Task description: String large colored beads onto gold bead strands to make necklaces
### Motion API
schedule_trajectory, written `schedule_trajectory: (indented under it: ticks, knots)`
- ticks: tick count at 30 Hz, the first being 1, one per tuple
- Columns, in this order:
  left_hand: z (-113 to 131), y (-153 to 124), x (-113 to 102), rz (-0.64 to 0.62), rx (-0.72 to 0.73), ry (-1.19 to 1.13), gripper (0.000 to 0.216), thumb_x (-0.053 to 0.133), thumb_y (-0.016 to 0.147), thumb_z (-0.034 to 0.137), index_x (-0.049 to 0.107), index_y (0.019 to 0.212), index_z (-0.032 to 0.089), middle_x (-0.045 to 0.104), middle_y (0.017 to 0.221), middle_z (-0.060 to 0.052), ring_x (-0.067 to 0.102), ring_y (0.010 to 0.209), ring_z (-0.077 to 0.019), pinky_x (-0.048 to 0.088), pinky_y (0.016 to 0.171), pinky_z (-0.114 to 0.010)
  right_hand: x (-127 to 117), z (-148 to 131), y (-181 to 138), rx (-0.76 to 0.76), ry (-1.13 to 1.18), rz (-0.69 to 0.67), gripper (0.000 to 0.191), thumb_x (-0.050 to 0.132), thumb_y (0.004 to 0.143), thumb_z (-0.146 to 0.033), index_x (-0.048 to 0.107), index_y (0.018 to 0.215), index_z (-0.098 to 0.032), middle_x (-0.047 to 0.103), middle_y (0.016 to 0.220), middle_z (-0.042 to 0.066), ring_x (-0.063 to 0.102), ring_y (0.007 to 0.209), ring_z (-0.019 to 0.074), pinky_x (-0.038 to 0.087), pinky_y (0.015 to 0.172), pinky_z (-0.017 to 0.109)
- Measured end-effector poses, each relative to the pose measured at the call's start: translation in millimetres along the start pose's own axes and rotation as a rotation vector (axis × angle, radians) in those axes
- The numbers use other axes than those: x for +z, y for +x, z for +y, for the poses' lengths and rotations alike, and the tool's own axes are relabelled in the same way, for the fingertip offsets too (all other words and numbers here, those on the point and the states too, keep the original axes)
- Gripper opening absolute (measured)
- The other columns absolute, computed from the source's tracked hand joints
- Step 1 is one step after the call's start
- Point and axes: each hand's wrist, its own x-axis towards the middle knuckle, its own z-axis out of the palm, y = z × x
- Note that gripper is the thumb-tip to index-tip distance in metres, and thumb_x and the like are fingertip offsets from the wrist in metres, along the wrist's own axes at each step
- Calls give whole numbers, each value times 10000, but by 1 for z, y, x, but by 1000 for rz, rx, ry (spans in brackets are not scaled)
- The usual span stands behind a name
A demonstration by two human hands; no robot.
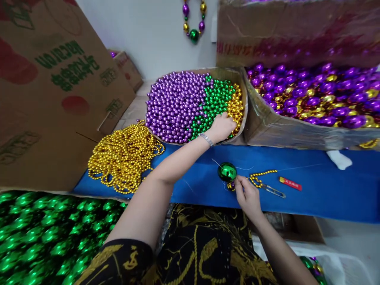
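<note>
My left hand (pixel 222 127), with a bracelet or watch at the wrist, reaches into an open box (pixel 244 134) of small beads. Its fingers curl down into the gold beads (pixel 236 99), beside the green beads (pixel 218 97); the fingertips are partly hidden. Purple beads (pixel 175 105) fill the left side of the box. Above the blue tabletop, my right hand (pixel 248 196) pinches at the edge of a large shiny green bead (pixel 227 171). A thin needle or wire (pixel 215 162) sticks out of that bead's upper left. Small dark and gold beads (pixel 230 185) hang just below it.
Gold bead strands (pixel 124 156) lie heaped left of the box. A short gold chain (pixel 257 179), a metal clip-like tool (pixel 274 191) and a red packet (pixel 290 183) lie right. Large cartons (pixel 297 136) of purple-gold beads and green beads (pixel 53 237) flank me. A necklace (pixel 194 36) hangs behind.
</note>
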Motion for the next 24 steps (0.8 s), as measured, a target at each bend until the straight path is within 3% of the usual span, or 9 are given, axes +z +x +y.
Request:
schedule_trajectory:
  ticks: [7,10,14,17,20,24]
  knots:
    - [9,14,19,51,68,54,241,512,872,67,729,782,116,647,740,-148,508,1049,-334,356,896,-461,-12,16,2,265,175,8,235,452,983,-389,570,890,-209,581,629,-18,583,574,125,467,582,237]
    - [6,14,11,40,11,17,270,482,849,20,730,922,98,677,842,-156,553,998,-303,383,868,-427,-14,16,5,250,173,23,247,451,983,-404,574,894,-208,594,646,-11,592,581,129,479,579,238]
    - [-6,-12,-3,160,-117,-229,333,488,868,70,675,1136,130,698,912,-103,600,865,-223,432,806,-350,-15,13,7,190,76,48,234,461,979,-383,606,918,-209,619,645,-4,593,560,133,459,547,237]
    - [-15,-35,-6,221,-169,-244,284,486,921,174,683,1118,120,700,973,-122,599,874,-232,436,825,-363,-12,13,8,153,40,52,226,464,977,-363,620,921,-210,625,633,-6,597,549,136,454,545,239]
    - [-16,-38,-2,141,-82,-101,260,490,930,202,706,1040,108,697,966,-142,573,889,-252,412,866,-395,-9,13,10,142,36,50,231,459,979,-357,625,923,-207,638,643,-1,617,566,143,462,555,241]
    - [-6,-14,6,21,-16,55,233,485,885,95,711,936,118,684,879,-149,527,924,-273,389,802,-385,-7,12,10,142,26,54,236,451,981,-354,625,920,-208,644,643,0,616,557,141,465,551,236]
